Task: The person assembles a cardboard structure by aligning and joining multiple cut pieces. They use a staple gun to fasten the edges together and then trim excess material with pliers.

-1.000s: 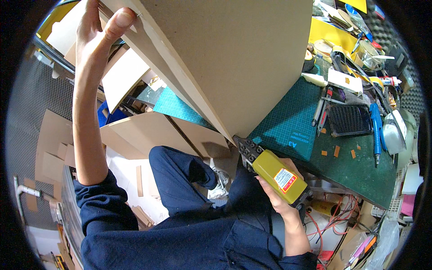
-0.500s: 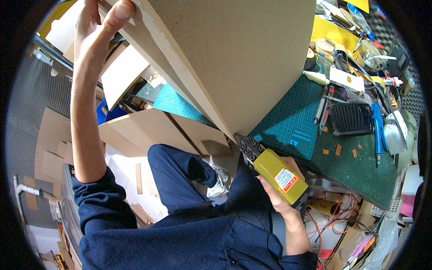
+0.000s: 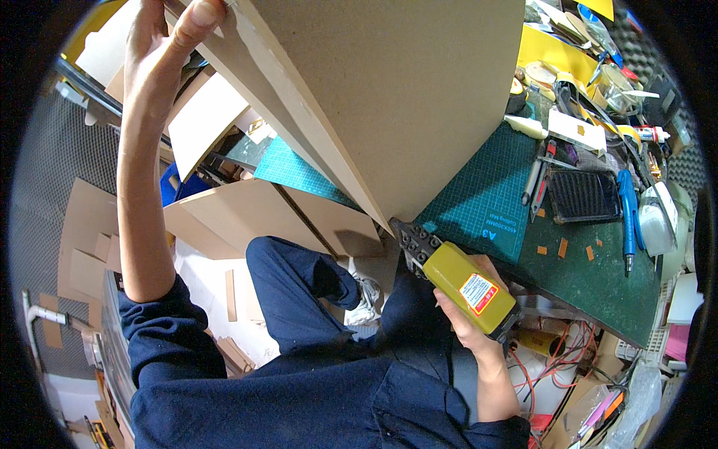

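Note:
A large beige fibreboard assembly point(image 3: 404, 97), a broad panel with a narrow board along its left edge, leans at the top middle. My left hand point(image 3: 168, 41) grips its upper left edge, thumb on the near side; the picture's rim cuts off the fingertips. In my right hand point(image 3: 467, 329) is a yellow-green tool point(image 3: 465, 280), shaped like a nail gun, with a black bolted nose and a label. My fingers wrap round its body. The nose is at the assembly's lower corner; whether it touches cannot be told.
A teal cutting mat point(image 3: 479, 194) lies on the dark green bench point(image 3: 598, 299). Knives, a blue pen-shaped tool point(image 3: 628, 217), a black tray point(image 3: 585, 196) and tape clutter its right side. Boards point(image 3: 239, 217) stand beyond my knee. Red wires point(image 3: 565, 367) hang under the bench.
The yellow-green tool and my right hand have shifted slightly up and to the right. My left hand keeps its hold on the assembly's edge.

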### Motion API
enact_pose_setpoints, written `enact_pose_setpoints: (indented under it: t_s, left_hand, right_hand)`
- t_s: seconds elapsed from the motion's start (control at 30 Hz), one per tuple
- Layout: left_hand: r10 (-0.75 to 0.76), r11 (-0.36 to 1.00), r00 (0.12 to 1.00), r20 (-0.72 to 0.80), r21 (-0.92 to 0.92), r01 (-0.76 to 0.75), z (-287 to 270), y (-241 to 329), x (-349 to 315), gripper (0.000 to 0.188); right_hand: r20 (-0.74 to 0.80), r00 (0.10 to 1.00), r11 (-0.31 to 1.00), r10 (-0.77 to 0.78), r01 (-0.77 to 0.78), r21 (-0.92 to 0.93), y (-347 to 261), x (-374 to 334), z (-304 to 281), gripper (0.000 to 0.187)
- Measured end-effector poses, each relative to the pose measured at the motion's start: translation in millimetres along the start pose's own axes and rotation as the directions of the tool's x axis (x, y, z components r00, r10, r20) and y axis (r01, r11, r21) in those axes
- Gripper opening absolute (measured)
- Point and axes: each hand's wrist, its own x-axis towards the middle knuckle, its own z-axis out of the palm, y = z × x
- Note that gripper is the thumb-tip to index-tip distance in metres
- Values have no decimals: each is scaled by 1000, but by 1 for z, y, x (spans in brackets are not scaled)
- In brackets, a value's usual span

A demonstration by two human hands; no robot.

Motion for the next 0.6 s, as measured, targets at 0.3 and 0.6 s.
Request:
enact_pose_setpoints:
  t_s: [0.3, 0.6]
  left_hand:
    - [134, 990, 991, 21, 39, -135, 36, 33, -13, 130]
    - [502, 858, 865, 4, 123, -499, 37, 30, -18, 112]
  right_hand:
    - [50, 985, 977, -167, 172, -126, 7, -1, -2, 34]
    - [-441, 887, 984, 137, -174, -42, -32, -106, -68, 36]
